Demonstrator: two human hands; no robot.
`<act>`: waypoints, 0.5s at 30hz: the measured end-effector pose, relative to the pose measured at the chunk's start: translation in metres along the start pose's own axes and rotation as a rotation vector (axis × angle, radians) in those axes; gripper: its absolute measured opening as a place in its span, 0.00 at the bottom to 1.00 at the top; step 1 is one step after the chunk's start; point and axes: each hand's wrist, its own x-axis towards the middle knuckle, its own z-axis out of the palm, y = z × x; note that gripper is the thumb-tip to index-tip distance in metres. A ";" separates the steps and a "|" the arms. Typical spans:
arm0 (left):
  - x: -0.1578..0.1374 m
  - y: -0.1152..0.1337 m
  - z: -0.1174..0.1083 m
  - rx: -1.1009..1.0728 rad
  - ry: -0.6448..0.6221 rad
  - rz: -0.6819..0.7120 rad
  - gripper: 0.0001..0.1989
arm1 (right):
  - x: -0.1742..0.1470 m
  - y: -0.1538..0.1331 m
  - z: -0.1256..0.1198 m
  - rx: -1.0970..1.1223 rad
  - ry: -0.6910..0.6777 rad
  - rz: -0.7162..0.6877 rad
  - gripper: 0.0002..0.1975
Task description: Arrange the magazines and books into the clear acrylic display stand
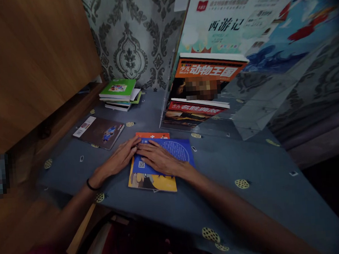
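Note:
A blue book (175, 151) with white print and a small square code lies crosswise over a yellow and orange book (166, 183) on the table. My right hand (157, 157) rests flat on the blue cover, fingers stretched to the left. At the blue book's left edge lies my left hand (122, 155), its fingers extended and their tips meeting those of my right hand. A black band circles my left wrist. Neither hand grips anything. Part of the lower book is hidden under the blue one.
A dark book (100, 132) lies flat to the left. Behind it sits a stack of books (119, 92) with a green one on top. A clear stand (168, 115) at the back right holds several upright books. The table (219, 170) has a grey-blue pineapple-patterned cloth.

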 end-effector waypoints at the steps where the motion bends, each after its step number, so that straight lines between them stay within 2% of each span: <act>1: -0.002 0.001 0.001 0.016 0.024 0.012 0.26 | 0.001 0.001 0.000 0.003 0.008 0.005 0.20; 5: -0.015 0.012 0.003 0.153 0.151 0.092 0.19 | -0.001 0.002 0.000 0.024 0.017 0.016 0.19; 8: -0.021 0.020 0.003 0.265 0.138 0.150 0.10 | -0.002 0.003 0.001 0.046 0.013 0.023 0.20; 12: -0.023 0.020 0.003 0.296 0.126 0.180 0.09 | 0.000 0.005 0.002 0.050 0.000 0.046 0.21; 15: -0.022 0.013 0.004 0.261 0.115 0.192 0.09 | 0.005 0.006 0.000 0.013 0.002 0.113 0.23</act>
